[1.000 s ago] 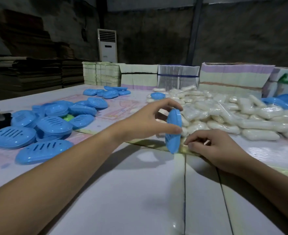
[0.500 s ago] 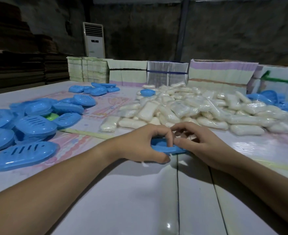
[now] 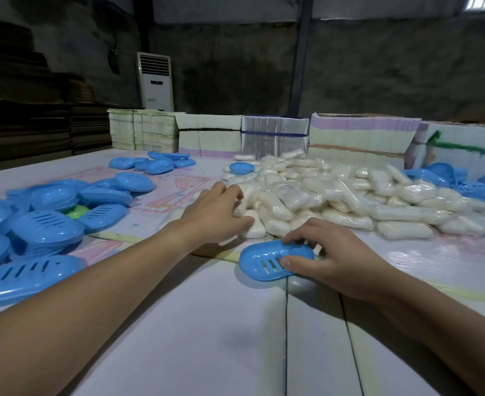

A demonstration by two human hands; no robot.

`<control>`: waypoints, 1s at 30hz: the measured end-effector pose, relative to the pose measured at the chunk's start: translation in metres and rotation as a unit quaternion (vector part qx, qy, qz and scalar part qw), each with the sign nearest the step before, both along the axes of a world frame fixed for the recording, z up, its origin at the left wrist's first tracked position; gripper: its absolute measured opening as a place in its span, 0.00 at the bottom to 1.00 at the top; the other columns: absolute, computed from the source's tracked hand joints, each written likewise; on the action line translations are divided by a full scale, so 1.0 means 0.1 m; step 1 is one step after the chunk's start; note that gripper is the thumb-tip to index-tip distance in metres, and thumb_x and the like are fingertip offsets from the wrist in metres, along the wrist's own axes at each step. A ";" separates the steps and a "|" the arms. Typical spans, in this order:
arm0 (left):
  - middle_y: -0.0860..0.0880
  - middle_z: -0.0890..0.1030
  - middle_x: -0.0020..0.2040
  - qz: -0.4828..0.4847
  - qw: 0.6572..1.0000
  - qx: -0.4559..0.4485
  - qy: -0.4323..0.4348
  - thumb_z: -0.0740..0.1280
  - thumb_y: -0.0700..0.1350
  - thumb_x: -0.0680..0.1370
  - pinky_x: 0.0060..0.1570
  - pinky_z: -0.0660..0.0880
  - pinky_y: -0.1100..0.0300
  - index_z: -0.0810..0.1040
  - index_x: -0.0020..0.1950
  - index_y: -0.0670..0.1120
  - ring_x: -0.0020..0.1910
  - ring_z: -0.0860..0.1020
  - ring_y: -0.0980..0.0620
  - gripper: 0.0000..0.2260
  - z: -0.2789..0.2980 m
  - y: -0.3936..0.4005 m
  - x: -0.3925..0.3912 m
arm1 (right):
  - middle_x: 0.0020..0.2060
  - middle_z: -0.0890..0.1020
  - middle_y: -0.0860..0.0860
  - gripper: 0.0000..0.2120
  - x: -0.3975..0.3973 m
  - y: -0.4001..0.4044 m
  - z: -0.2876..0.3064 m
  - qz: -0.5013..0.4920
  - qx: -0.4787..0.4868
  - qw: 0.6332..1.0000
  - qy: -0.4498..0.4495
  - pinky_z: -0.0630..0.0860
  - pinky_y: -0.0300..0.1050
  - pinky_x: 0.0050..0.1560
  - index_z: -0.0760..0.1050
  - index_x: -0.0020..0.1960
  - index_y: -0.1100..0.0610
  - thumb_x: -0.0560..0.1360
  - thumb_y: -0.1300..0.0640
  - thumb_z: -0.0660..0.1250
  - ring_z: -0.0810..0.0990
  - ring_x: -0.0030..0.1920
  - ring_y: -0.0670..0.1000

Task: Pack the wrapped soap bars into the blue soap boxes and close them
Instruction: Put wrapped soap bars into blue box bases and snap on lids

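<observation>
Blue soap box lies flat on the white table, slotted side up. Right hand grips its right end, thumb on the near edge, fingers curled over the far edge. Left hand rests on a wrapped soap bar at the near edge of the soap pile, fingers spread, not closed on it. More blue boxes heaped at left.

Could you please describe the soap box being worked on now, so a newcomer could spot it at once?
Start from the big white soap pile in the middle of the table. Just in front of it, one blue soap box lies alone under the right hand, apart from the heaps of boxes at the left.
</observation>
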State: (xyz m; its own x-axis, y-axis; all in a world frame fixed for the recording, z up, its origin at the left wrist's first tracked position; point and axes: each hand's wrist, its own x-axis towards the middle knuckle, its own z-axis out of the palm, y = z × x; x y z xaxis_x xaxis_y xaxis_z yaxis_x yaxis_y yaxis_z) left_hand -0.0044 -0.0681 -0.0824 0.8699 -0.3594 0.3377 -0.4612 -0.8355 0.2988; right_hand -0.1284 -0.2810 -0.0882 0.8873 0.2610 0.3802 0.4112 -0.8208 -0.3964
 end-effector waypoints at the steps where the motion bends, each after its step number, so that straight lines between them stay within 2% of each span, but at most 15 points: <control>1: 0.51 0.70 0.59 0.011 1.000 -0.004 -0.006 0.67 0.62 0.74 0.48 0.69 0.52 0.69 0.64 0.55 0.57 0.70 0.49 0.21 -0.03 -0.01 0.03 | 0.46 0.77 0.42 0.18 0.00 0.00 0.00 0.001 0.007 1.000 -0.002 0.72 0.40 0.50 0.75 0.48 0.37 0.64 0.29 0.62 0.75 0.49 0.42; 4: 0.47 0.75 0.65 0.060 0.998 0.012 -0.031 0.66 0.61 0.75 0.53 0.70 0.49 0.66 0.70 0.54 0.65 0.70 0.44 0.26 -0.09 0.01 0.09 | 0.45 0.77 0.41 0.22 0.01 0.00 -0.01 -0.002 0.010 1.000 -0.008 0.71 0.37 0.47 0.76 0.49 0.38 0.62 0.28 0.61 0.75 0.47 0.40; 7: 0.44 0.78 0.61 0.065 0.997 -0.022 -0.030 0.68 0.59 0.74 0.50 0.69 0.50 0.65 0.72 0.55 0.64 0.70 0.43 0.29 -0.10 0.06 0.11 | 0.44 0.76 0.41 0.24 0.02 0.00 -0.02 -0.009 0.000 1.000 -0.014 0.70 0.36 0.45 0.77 0.50 0.39 0.62 0.28 0.60 0.74 0.47 0.40; 12: 0.50 0.77 0.54 0.058 0.994 -0.088 -0.042 0.70 0.59 0.71 0.51 0.71 0.50 0.68 0.67 0.57 0.59 0.73 0.45 0.26 -0.10 0.12 0.07 | 0.43 0.76 0.40 0.20 0.02 0.00 -0.03 -0.013 0.006 1.000 -0.016 0.67 0.32 0.41 0.75 0.48 0.36 0.61 0.28 0.61 0.74 0.47 0.39; 15: 0.54 0.79 0.52 0.055 0.988 -0.121 -0.083 0.69 0.62 0.70 0.45 0.70 0.53 0.72 0.61 0.58 0.54 0.75 0.49 0.21 -0.04 0.17 0.05 | 0.43 0.77 0.39 0.17 0.02 -0.02 -0.03 -0.015 0.011 1.000 -0.012 0.67 0.31 0.39 0.75 0.47 0.36 0.63 0.29 0.63 0.74 0.48 0.39; 19: 0.57 0.78 0.44 0.045 0.974 -0.100 -0.197 0.66 0.63 0.74 0.41 0.72 0.53 0.75 0.57 0.57 0.46 0.77 0.50 0.16 0.06 0.24 -0.03 | 0.45 0.78 0.41 0.13 0.03 -0.02 -0.04 -0.018 0.018 1.000 -0.006 0.67 0.32 0.41 0.76 0.47 0.37 0.67 0.33 0.67 0.76 0.47 0.40; 22: 0.56 0.77 0.42 0.037 0.967 -0.063 -0.243 0.63 0.65 0.77 0.38 0.68 0.55 0.75 0.55 0.56 0.43 0.75 0.50 0.15 0.09 0.24 -0.09 | 0.45 0.78 0.41 0.11 0.03 -0.01 -0.04 -0.018 0.022 1.000 -0.001 0.68 0.32 0.41 0.77 0.48 0.38 0.68 0.36 0.69 0.76 0.47 0.40; 26: 0.54 0.78 0.44 0.019 0.967 -0.063 -0.248 0.60 0.63 0.79 0.39 0.70 0.53 0.74 0.53 0.54 0.44 0.76 0.47 0.15 0.10 0.22 -0.14 | 0.46 0.79 0.42 0.09 0.03 -0.02 -0.04 -0.019 0.022 1.000 0.006 0.69 0.33 0.42 0.76 0.48 0.37 0.69 0.38 0.69 0.76 0.47 0.41; 30: 0.56 0.75 0.36 0.023 0.965 -0.101 -0.242 0.59 0.62 0.80 0.34 0.65 0.56 0.74 0.51 0.54 0.40 0.75 0.48 0.13 0.14 0.23 -0.17 | 0.45 0.79 0.42 0.09 0.04 -0.02 -0.05 -0.020 0.032 0.999 0.009 0.69 0.34 0.43 0.77 0.48 0.38 0.69 0.39 0.70 0.76 0.47 0.41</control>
